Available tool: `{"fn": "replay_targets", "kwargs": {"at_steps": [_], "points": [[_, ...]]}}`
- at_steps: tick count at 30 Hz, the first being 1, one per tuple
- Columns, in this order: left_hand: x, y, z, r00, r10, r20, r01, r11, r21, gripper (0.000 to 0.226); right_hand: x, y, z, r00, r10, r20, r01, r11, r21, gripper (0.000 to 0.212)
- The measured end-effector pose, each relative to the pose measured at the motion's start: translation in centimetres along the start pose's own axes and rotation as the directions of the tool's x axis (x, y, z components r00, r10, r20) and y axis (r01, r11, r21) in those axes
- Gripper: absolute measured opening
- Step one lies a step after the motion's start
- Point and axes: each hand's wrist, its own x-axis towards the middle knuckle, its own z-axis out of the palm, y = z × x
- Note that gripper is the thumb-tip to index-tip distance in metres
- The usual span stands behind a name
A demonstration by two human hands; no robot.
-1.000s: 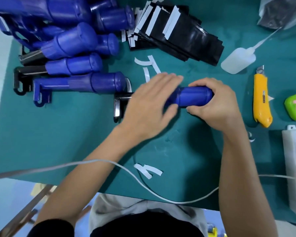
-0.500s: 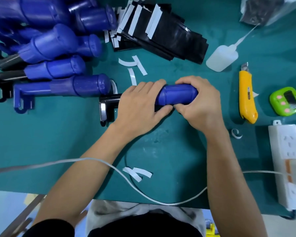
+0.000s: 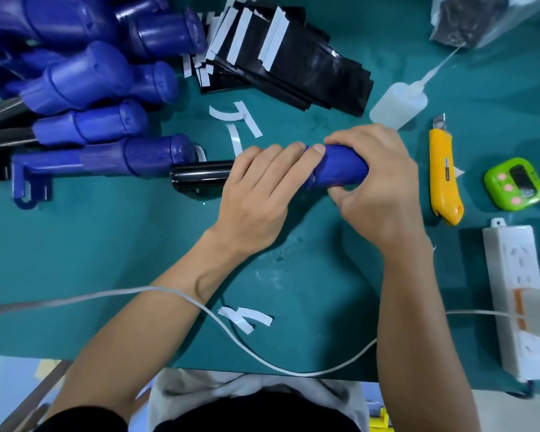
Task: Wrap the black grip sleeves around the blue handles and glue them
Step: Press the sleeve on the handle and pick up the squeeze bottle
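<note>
A blue handle (image 3: pixel 340 168) lies across the middle of the green mat, its black metal end (image 3: pixel 200 177) sticking out to the left. My left hand (image 3: pixel 259 194) curls over the handle's middle and hides that part. My right hand (image 3: pixel 378 182) grips the rounded right end, thumb underneath. A fanned stack of black grip sleeves (image 3: pixel 281 60) with white tape strips lies at the back. A clear glue bottle (image 3: pixel 399 104) with a long nozzle lies to their right.
A pile of blue handles (image 3: pixel 100 98) fills the back left. A yellow utility knife (image 3: pixel 445 176), a green timer (image 3: pixel 513 183) and a white power strip (image 3: pixel 518 294) sit at the right. White backing strips (image 3: pixel 247 316) and a white cable (image 3: pixel 219 319) lie in front.
My left hand went from lying flat over the handle to curling round it. My right hand stays on the blue end. The camera view shifted.
</note>
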Motion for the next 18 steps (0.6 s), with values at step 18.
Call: {"fn": "replay_targets", "kwargs": {"at_steps": [18], "points": [[0.3,-1.7,-0.1,0.897,-0.137,0.42,0.205,0.971,-0.122,0.053,1.8,4.2,0.1,0.812,0.519,-0.267,-0.42,0.838,0.348,0.069]]}}
